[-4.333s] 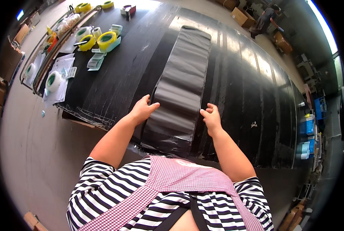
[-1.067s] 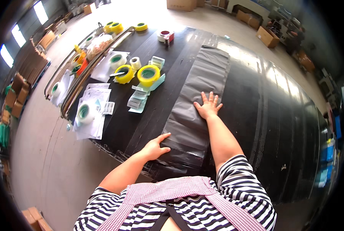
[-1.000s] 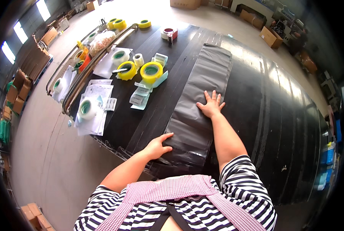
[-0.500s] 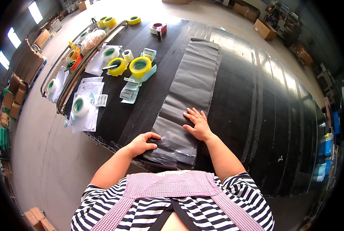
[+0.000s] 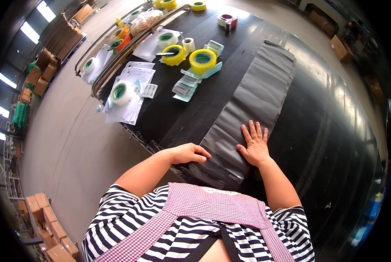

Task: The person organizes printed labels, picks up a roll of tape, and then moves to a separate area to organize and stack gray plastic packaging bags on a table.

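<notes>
A long strip of dark grey plastic bagging (image 5: 261, 85) lies flat and wrinkled across the black tabletop, slanting from the near edge toward the far right. My right hand (image 5: 255, 146) presses on it with palm down and fingers spread. At its left edge, near the table's front, my left hand (image 5: 189, 153) is closed, thumb and forefinger at the plastic; the other fingers are tucked out of sight. The near end of the strip shows a shiny, creased patch (image 5: 230, 171).
Left of the strip lie yellow tape rolls (image 5: 203, 60), label strips (image 5: 185, 87), papers (image 5: 136, 72) with a clear tape roll (image 5: 122, 92), and a red tape dispenser (image 5: 228, 22). A metal rail (image 5: 116, 59) borders the left side. Cardboard boxes (image 5: 51, 222) stand on the floor.
The view has turned, so table and strip appear shifted right. My left thumb and forefinger have come closer together at the plastic's edge; my right hand stays flat on it.
</notes>
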Demonstrator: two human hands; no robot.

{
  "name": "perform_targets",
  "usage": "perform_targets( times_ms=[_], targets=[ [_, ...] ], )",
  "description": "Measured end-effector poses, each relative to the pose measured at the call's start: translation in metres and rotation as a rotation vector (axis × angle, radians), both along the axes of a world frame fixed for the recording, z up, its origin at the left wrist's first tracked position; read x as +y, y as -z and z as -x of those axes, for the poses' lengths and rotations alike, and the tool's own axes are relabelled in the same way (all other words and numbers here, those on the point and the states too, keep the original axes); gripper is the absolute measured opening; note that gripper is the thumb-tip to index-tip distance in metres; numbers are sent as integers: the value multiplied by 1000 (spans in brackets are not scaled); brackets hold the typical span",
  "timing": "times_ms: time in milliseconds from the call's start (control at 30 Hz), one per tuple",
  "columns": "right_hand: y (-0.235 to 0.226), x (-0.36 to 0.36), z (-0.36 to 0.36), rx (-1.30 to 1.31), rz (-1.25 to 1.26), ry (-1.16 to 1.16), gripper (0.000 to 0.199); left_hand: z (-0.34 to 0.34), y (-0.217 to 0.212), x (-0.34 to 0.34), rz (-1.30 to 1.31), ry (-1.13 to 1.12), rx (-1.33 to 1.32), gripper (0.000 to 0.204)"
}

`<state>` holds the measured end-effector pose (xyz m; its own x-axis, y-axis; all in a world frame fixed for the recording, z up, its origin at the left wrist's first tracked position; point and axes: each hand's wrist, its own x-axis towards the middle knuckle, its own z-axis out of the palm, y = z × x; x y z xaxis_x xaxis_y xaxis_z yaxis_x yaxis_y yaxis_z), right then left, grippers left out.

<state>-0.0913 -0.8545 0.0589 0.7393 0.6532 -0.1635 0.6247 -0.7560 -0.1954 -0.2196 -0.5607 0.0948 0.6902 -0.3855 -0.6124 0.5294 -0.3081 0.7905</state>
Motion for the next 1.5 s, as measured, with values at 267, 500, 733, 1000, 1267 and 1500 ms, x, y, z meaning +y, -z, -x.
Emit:
perform_targets(
  times_ms=[267, 500, 733, 1000, 1267, 1500],
  targets=[
    [-3, -1, 0, 22, 46, -6, 84, -1, -2, -9, 199, -182, -15, 42],
    [5, -5, 8, 5, 14, -29, 86, -1, -4, -15, 274, -312, 75, 53],
    [-4, -2, 15, 15, -33, -9, 87, -1, 16, -25, 30, -333, 7, 35],
    [-26, -9, -12, 17, -490, -93, 56, 3, 10, -20, 42, -315, -21, 41],
    [10, -31, -51, 932, -1113, 80, 79, -84, -83, -30, 434, -268, -229, 41],
    [2, -40, -54, 1393, -1402, 498, 71, -107, -116, -57, 439, -440, -180, 36]
  ],
)
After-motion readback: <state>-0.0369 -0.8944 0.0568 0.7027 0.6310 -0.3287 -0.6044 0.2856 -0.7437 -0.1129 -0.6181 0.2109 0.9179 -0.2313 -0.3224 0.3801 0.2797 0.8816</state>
